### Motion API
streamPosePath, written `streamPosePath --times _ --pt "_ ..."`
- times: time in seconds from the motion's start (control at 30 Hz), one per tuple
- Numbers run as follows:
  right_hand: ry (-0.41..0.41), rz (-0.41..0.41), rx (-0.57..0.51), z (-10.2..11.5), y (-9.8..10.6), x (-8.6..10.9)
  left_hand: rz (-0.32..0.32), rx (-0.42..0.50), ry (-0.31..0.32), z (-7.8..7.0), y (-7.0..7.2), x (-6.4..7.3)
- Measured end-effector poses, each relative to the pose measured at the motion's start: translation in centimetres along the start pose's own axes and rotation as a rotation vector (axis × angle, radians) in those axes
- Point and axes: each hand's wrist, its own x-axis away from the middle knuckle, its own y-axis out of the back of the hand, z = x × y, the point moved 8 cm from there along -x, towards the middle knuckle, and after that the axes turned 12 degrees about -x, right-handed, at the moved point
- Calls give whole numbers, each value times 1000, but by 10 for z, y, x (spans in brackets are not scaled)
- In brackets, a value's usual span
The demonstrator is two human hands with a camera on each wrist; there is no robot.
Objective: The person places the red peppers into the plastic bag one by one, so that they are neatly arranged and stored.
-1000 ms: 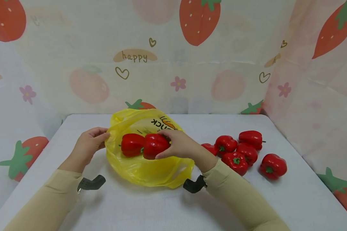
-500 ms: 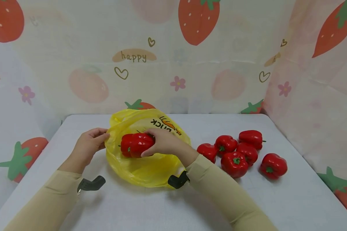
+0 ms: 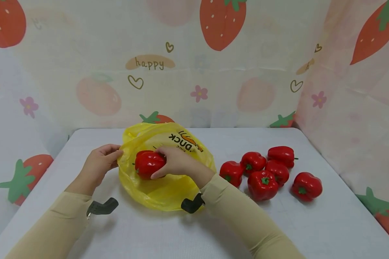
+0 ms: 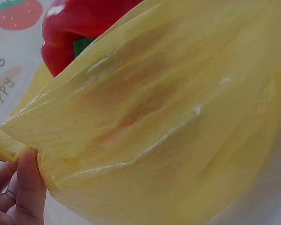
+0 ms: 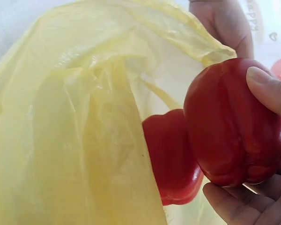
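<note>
A yellow plastic bag (image 3: 168, 196) with printed lettering lies on the table, its mouth spread. My left hand (image 3: 101, 160) pinches the bag's left rim between thumb and fingers; the left wrist view shows that pinch on the yellow film (image 4: 154, 154). My right hand (image 3: 176, 162) grips a red bell pepper (image 3: 150, 163) over the bag's opening. In the right wrist view the thumb and fingers curl round this held pepper (image 5: 234, 126). Just behind it another red bell pepper (image 5: 171, 157) sits inside the bag, mostly hidden from the head view.
Several more red bell peppers (image 3: 262, 185) cluster on the white table (image 3: 133, 233) right of the bag. One pepper (image 3: 307, 187) stands a little apart at the far right. Strawberry-printed cloth (image 3: 168, 90) walls off the back and sides.
My right hand has carried its bell pepper leftward, over the one in the bag, covering most of it. My left hand stays on the bag's rim.
</note>
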Motion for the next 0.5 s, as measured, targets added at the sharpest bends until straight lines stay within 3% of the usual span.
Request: streamPosePath --times 0.5 --pt "-57 0 -43 -4 -15 -7 -6 -15 6 3 1 -1"
